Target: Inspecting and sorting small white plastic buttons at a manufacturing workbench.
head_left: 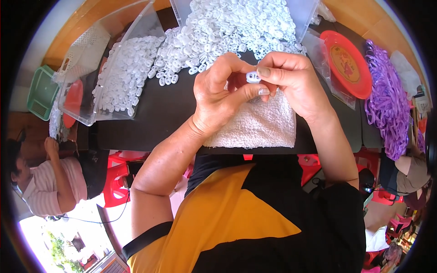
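Observation:
Between the fingertips of both hands is a small pale oval plastic piece with two holes (253,77). My left hand (216,93) pinches it from the left, thumb below and index finger curled above. From the right, thumb and fingers of my right hand (291,77) close on the same piece. Both hands hover over a folded white towel (261,123) at the table's near edge. Just beyond them spreads a big heap of similar white plastic pieces (205,43).
A clear plastic bin (125,75) holding more white pieces lies left. On the right are a red round tray (344,63), clear plastic bags and a bundle of purple ribbons (387,100). Another person (50,182) sits at the left; someone else (409,177) is at the far right.

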Demonstrator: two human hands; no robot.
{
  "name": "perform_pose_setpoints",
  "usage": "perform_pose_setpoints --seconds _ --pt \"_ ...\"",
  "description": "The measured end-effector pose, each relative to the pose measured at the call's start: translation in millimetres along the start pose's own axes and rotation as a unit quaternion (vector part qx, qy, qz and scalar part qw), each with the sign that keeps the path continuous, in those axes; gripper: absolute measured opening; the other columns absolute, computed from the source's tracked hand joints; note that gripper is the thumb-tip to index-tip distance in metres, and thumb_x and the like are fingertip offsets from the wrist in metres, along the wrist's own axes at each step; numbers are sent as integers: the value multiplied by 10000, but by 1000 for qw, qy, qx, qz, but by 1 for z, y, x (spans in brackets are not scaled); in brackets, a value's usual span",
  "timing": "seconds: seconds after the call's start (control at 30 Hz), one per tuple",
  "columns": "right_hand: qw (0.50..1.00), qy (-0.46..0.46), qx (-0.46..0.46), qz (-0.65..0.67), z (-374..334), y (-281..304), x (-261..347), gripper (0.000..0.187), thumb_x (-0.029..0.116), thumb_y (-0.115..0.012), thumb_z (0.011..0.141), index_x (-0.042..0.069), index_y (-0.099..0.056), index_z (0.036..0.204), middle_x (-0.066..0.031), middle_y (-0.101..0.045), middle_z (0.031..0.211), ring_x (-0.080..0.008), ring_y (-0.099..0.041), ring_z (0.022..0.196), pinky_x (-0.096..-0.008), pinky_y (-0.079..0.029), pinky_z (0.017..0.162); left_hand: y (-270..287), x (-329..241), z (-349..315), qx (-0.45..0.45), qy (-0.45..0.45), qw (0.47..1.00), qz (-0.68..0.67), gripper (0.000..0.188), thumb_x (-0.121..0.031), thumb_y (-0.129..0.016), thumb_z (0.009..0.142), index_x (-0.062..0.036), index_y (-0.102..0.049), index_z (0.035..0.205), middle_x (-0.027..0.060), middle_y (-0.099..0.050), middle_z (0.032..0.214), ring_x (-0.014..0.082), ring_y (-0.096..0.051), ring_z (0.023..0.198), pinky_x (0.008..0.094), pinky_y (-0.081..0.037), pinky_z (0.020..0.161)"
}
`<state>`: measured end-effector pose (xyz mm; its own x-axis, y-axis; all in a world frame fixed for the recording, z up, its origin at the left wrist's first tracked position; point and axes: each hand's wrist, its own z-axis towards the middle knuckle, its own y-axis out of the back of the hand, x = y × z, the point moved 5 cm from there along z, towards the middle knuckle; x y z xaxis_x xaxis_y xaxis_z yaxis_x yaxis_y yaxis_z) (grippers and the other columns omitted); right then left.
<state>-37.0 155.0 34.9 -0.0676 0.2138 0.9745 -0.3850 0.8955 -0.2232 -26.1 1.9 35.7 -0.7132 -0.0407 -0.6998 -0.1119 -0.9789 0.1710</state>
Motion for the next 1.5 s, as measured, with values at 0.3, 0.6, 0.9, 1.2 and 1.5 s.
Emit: perform_pose_setpoints --seconds 0.3,0.6,0.9,1.2,1.5 --pt "999 17 12 -25 0 2 2 154 148 -656 869 2 -684 827 -17 -617 669 -90 -556 568 -218 -371 567 -2 -6 1 -4 21 1000 -7 329 -29 -842 685 -40 -597 905 3 -593 741 49 -527 590 202 -430 509" --pt "996 32 -5 -83 0 2 2 172 158 -673 839 -4 -661 782 -25 -596 652 -94 -531 560 -227 -423 554 -1 -4 -1 -16 10 998 61 308 -50 -840 689 -41 -596 876 15 -587 744 71 -541 599 230 -458 523" --pt "990 46 -56 -124 -7 -8 6 180 156 -648 806 5 -634 709 -14 -571 628 -72 -514 570 -220 -406 510 -5 -12 -4 3 -58 980 192 338 -68 -830 656 -55 -558 856 41 -546 741 136 -534 573 271 -449 502" --pt "979 93 -110 -145 -11 -8 13 152 130 -666 803 9 -638 716 -8 -573 618 -59 -491 539 -216 -369 493 -6 -7 -1 4 36 990 137 326 -51 -807 670 -41 -586 910 53 -575 758 137 -562 615 267 -494 567" --pt "980 110 -117 -121 -11 -4 16 142 106 -656 816 -1 -633 725 -17 -569 607 -60 -480 521 -214 -356 497 -4 -1 -2 3 66 994 83 352 -37 -799 703 -47 -622 1007 32 -587 752 99 -563 622 247 -493 583"
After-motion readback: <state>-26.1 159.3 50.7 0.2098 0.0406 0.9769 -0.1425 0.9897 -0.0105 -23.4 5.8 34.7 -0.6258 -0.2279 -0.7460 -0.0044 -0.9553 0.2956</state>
